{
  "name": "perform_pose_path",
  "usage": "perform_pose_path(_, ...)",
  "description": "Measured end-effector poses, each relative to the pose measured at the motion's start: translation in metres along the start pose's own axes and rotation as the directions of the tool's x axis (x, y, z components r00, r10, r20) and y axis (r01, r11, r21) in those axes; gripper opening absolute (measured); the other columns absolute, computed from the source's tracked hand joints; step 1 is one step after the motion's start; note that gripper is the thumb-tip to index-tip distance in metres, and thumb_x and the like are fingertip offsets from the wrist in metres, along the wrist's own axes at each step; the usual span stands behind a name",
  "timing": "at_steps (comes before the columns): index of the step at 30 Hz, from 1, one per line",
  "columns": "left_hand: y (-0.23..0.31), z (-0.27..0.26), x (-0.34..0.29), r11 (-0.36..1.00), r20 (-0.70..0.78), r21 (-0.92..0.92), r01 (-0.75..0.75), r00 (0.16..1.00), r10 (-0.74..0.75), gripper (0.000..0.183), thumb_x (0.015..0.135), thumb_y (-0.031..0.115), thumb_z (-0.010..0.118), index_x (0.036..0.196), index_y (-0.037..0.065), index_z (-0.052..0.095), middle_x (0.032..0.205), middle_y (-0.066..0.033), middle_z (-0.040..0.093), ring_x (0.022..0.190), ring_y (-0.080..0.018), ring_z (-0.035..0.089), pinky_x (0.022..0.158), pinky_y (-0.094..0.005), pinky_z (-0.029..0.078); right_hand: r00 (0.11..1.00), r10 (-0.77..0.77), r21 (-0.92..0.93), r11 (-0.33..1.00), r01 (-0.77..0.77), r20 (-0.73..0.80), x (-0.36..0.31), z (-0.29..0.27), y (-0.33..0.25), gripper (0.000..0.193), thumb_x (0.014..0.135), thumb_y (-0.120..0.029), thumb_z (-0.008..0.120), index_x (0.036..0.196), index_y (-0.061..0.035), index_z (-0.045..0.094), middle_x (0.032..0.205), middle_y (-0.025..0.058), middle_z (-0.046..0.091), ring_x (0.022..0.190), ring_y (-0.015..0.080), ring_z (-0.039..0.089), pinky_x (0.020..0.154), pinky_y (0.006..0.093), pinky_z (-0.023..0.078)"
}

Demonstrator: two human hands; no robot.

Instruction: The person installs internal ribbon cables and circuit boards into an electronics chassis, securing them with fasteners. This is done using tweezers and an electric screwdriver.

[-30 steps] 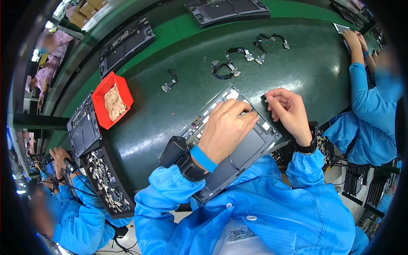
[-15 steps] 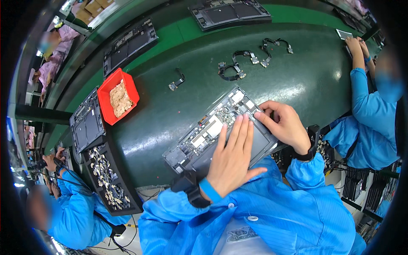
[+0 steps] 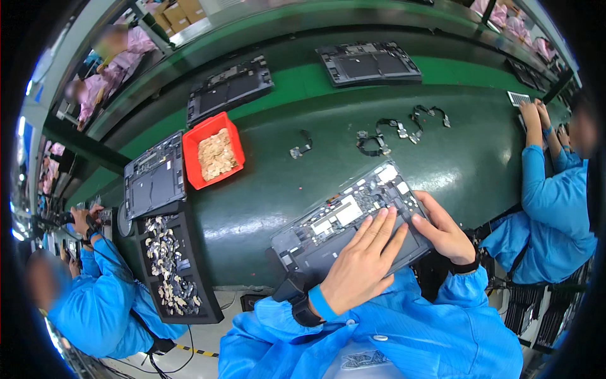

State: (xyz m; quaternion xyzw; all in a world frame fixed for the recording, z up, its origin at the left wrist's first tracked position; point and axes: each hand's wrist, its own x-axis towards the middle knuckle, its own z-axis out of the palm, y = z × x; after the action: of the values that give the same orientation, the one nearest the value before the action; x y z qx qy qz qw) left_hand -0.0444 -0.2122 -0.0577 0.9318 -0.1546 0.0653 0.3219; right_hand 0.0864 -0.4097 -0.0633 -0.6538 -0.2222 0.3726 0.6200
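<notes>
An opened laptop base (image 3: 306,258), its circuit board and black battery exposed, lies tilted on the green table in front of me. My left hand (image 3: 361,275) rests flat across it, fingers stretched out, their tips on the board's lower edge. At the laptop's right end, my right hand (image 3: 453,239) grips the edge, thumb on top and index finger by the rim. Its other fingers are mostly hidden. Beyond the laptop lie several black cables with small connector boards (image 3: 372,144). A single similar cable (image 3: 302,144) lies apart to their left.
A red bin (image 3: 194,155) of tan pieces stands left, beside another laptop base (image 3: 154,183). Nearer is a black tray (image 3: 205,297) of small parts. More laptop bases (image 3: 232,88) lie on the far green strip. Co-workers in blue sit left and right (image 3: 552,189).
The whole view has shifted, so the table's things appear lower and further right. My left hand has slid a little along the laptop towards the right; my right hand stays at its right end.
</notes>
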Motion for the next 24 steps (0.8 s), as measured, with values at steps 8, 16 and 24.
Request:
perform_pose_path(8,-0.011,-0.003,-0.007,0.992,-0.049,-0.104,-0.069,0.997,0.064,0.082,0.079,0.018,0.082,0.153,0.006,0.049,0.165,-0.0250,0.033,0.153,-0.0392,0.034,0.126,-0.0501,0.031,0.993,0.018,-0.062,0.998,-0.025,-0.115,-0.012,0.009,0.007,0.064,0.107,-0.019,0.060,0.160,-0.0003,0.031,0.153,0.0106,0.046,0.142,0.0186,0.041,0.119,0.0336,0.030)
perform_pose_path(16,-0.021,-0.019,-0.015,0.982,-0.038,-0.177,-0.071,0.997,0.065,0.075,0.085,0.026,0.081,0.152,0.008,0.051,0.163,-0.0215,0.039,0.153,-0.0352,0.036,0.125,-0.0547,0.029,0.979,0.060,0.222,0.975,-0.016,-0.194,-0.005,0.025,0.024,0.065,0.107,-0.018,0.058,0.164,-0.0061,0.029,0.161,0.0105,0.041,0.143,0.0212,0.047,0.116,0.0344,0.039)
perform_pose_path(24,-0.026,-0.072,-0.058,0.962,-0.381,-0.270,0.050,0.911,-0.155,0.059,0.082,0.018,0.086,0.135,0.003,0.067,0.141,-0.0163,0.066,0.138,-0.0344,0.058,0.122,-0.0587,0.028,0.786,-0.340,-0.342,0.923,0.175,-0.516,0.004,-0.117,-0.075,0.060,0.102,-0.036,0.062,0.152,-0.0041,0.049,0.147,0.0079,0.056,0.134,0.0175,0.052,0.115,0.0303,0.037)
